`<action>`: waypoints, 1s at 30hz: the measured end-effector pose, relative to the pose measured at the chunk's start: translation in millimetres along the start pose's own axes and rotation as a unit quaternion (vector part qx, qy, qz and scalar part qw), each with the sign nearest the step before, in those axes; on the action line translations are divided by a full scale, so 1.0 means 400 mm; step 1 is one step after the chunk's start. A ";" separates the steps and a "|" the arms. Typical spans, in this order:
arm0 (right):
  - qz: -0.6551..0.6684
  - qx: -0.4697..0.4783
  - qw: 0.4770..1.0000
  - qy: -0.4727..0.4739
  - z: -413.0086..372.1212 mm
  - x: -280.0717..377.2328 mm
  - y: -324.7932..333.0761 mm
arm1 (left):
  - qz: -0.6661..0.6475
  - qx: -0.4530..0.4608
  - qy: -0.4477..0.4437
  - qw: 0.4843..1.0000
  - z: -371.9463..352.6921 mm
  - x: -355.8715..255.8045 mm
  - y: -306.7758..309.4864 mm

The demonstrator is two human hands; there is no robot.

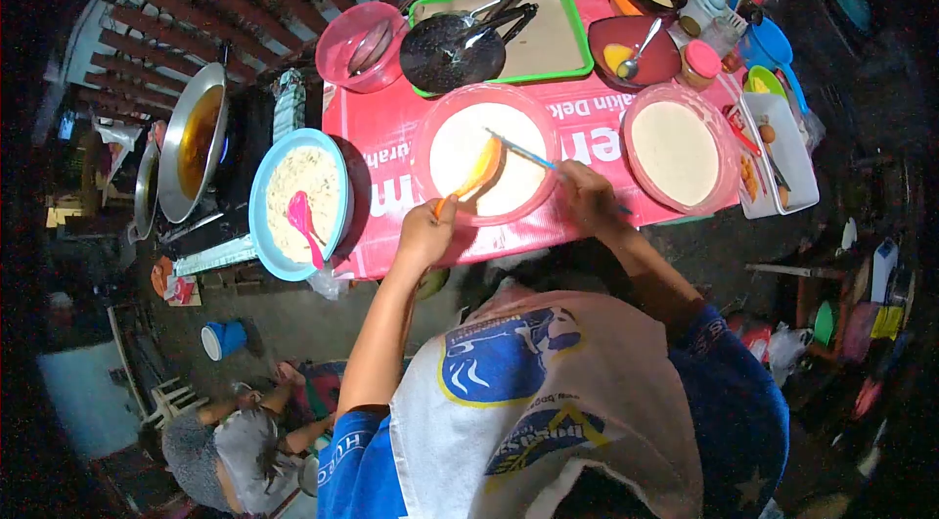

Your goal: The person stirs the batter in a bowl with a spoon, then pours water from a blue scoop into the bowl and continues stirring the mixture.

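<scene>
In the head view, my left hand grips the handle of an orange scoop, which is tilted over a pink basin of creamy white liquid. My right hand is closed around a slim utensil with a blue handle. Its far end reaches over the scoop, above the liquid. The exact kind of this slim utensil I cannot tell. To the left sits a light-blue basin of pale batter with dark flecks, a pink spoon resting in it.
A wok of oil stands on the stove at left. Another pink basin of pale liquid is at right, beside a white container. Behind are a green-rimmed tray, a black skimmer and a red bowl. A person sits lower left.
</scene>
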State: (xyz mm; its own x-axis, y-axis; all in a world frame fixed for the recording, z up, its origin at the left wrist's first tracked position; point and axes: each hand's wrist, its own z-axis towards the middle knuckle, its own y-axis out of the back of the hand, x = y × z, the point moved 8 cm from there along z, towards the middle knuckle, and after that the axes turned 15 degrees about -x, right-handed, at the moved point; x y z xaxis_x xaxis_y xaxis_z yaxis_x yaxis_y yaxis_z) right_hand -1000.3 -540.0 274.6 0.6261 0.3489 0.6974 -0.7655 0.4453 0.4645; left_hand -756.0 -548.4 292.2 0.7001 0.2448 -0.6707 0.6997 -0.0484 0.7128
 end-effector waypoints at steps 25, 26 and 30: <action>0.035 -0.027 0.999 0.007 -0.067 0.049 -0.002 | -0.464 0.158 0.446 0.749 -0.053 0.041 -0.119; 0.020 -0.011 1.000 0.010 -0.057 0.054 0.002 | -0.464 0.157 0.445 0.750 -0.054 0.042 -0.116; 0.043 0.001 0.996 0.076 -0.074 0.082 -0.017 | -0.408 0.133 0.387 0.816 -0.061 0.027 -0.097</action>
State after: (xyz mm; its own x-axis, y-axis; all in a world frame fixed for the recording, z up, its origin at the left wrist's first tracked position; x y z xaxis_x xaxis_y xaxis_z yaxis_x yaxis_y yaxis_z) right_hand -970.4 -507.3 278.3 0.5730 0.5075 0.6435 -0.8177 0.4067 0.4074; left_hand -779.1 -520.2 262.5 -0.2413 0.8342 -0.4958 0.9664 0.2533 -0.0440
